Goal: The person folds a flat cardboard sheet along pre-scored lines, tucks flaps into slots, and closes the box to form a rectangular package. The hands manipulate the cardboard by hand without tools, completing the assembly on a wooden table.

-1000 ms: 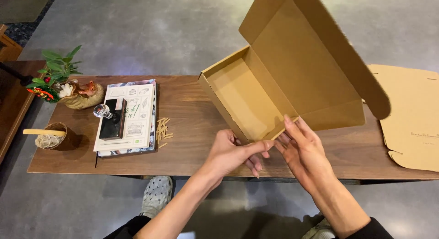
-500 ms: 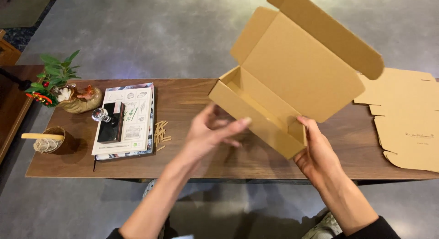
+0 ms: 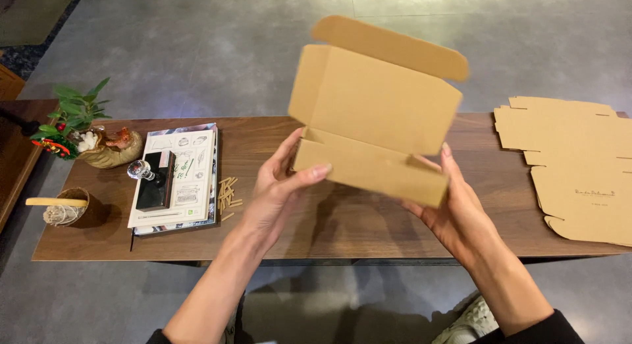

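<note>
**Cardboard box held in the air, lid up**

Cardboard is light and bends easily, so steady the box (image 3: pixel 372 130) by its stiff folded edges, not its flat panels. You have it lifted clear of the long wooden surface (image 3: pixel 342 215), tilted so the front wall faces you and the hinged lid stands open behind, its tuck flap curling forward at the top. My judgement is that the walls are being squared up; keep both ends level, so that no corner twists out of its fold, and press only where the board is doubled.

Off to your right a stack of flat box blanks (image 3: pixel 576 166) lies on the surface, well apart from the box. To your left sit a pile of books (image 3: pixel 181 186) with a dark case and a glass knob on top, a scatter of small wooden sticks (image 3: pixel 227 192) just beside it, a plant arrangement (image 3: pixel 89 133) and a small round pot (image 3: pixel 66 209) near the far end.

Your left hand (image 3: pixel 280 186) takes the box's left end in a loose, half-open grip: thumb across the front wall, fingers hidden behind. Your right hand (image 3: pixel 454 209) cradles the lower right corner from beneath, palm open, one fingertip up the side wall. Neither grip is clenched; each merely supports the box.
</note>
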